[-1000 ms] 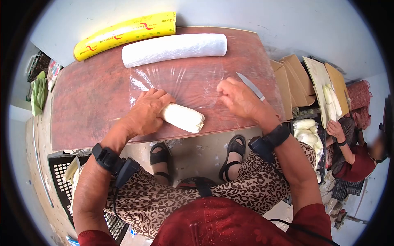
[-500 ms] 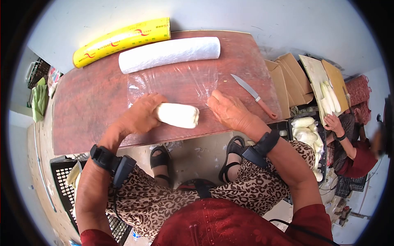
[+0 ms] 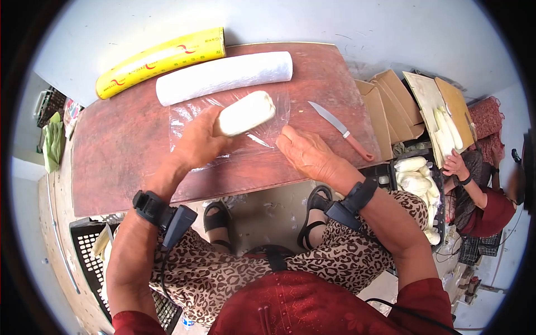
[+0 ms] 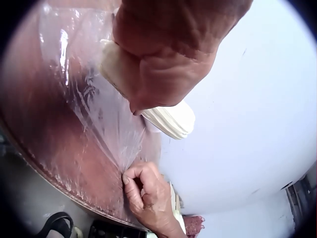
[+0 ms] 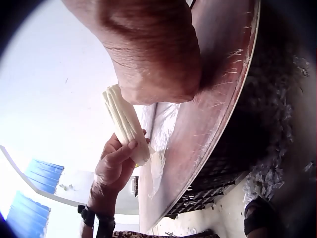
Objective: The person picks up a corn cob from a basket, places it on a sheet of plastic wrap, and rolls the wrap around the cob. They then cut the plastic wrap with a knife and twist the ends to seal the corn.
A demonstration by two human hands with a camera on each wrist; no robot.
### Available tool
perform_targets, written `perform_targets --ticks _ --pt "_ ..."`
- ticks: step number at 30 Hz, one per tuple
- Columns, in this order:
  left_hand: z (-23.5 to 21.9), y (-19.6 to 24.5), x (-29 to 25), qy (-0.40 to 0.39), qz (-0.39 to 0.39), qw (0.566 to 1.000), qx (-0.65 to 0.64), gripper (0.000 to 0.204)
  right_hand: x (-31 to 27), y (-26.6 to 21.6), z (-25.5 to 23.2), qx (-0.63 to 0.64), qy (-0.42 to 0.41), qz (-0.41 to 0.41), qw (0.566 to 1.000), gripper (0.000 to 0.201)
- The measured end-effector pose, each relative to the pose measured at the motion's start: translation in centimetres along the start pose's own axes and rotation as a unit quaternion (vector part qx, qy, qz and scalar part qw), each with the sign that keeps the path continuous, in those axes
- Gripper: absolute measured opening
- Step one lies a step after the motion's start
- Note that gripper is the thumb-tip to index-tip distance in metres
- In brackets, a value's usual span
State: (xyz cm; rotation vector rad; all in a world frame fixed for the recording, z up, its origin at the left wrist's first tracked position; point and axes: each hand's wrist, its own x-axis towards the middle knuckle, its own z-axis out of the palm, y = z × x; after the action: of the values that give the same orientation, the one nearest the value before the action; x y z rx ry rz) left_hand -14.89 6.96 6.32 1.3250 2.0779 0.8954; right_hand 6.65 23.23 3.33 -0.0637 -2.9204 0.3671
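The left hand (image 3: pixel 199 138) grips one end of a pale, cream-coloured vegetable bundle (image 3: pixel 247 113), held over clear film (image 3: pixel 184 114) that stretches out from the white roll (image 3: pixel 224 77). In the right wrist view the left hand (image 5: pixel 113 166) has its thumb across the bundle (image 5: pixel 121 115). At the film's right corner, the right hand (image 3: pixel 311 156) pinches the film edge; the left wrist view shows the film (image 4: pixel 111 124) drawn into creases toward the right hand's (image 4: pixel 148 196) thumb and finger. A knife (image 3: pixel 335 120) lies on the table to the right of that hand.
A yellow printed roll (image 3: pixel 162 60) lies behind the white roll on the red-brown table (image 3: pixel 111 167). Cardboard (image 3: pixel 391 106) and a crate of pale vegetables (image 3: pixel 416 181) stand at the right, near another person (image 3: pixel 486 212). A black crate (image 3: pixel 86 251) is at lower left.
The left hand has lifted the bundle from near the table's front edge up and back over the film, tilting its far end upward. The right hand has shifted slightly left and forward, toward the person.
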Motion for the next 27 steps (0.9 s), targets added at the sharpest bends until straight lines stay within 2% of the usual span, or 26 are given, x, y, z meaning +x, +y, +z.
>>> perform_targets --ticks 3,6,10,13,16,19,22,25,27 --pt "1.1 -0.2 -0.6 -0.01 0.055 0.979 0.198 0.042 -0.1 0.1 -0.1 0.004 -0.012 0.006 1.0 0.009" --pt "1.6 -0.4 -0.9 -0.009 0.086 0.963 0.257 0.05 -0.1 -0.1 -1.1 0.04 -0.049 0.04 0.997 0.01" --pt "1.2 0.4 -1.4 -0.025 0.086 0.963 0.255 0.044 0.4 2.2 -1.4 0.137 -0.094 0.077 0.983 0.009" --pt "1.0 0.6 -1.4 -0.039 0.084 0.96 0.263 0.042 1.1 4.1 -1.9 0.104 0.0 0.104 0.989 0.005" --pt "1.1 0.2 -1.4 -0.031 0.103 0.962 0.252 0.046 2.1 4.7 -2.2 0.16 0.076 0.159 0.971 0.004" --pt "0.9 0.6 -1.5 -0.042 0.098 0.963 0.248 0.047 2.9 5.4 -1.8 0.159 0.116 0.173 0.965 0.005" --pt "0.8 0.8 -1.5 -0.05 0.094 0.962 0.25 0.049 3.4 5.8 -1.7 0.154 0.099 0.152 0.971 0.006" --pt "0.8 0.8 -1.5 -0.052 0.097 0.962 0.25 0.049 3.8 5.6 -1.9 0.15 0.049 0.179 0.971 0.008" --pt "0.7 0.7 -1.5 -0.052 0.102 0.962 0.247 0.05 3.8 6.0 -1.7 0.144 0.035 0.162 0.975 0.006"
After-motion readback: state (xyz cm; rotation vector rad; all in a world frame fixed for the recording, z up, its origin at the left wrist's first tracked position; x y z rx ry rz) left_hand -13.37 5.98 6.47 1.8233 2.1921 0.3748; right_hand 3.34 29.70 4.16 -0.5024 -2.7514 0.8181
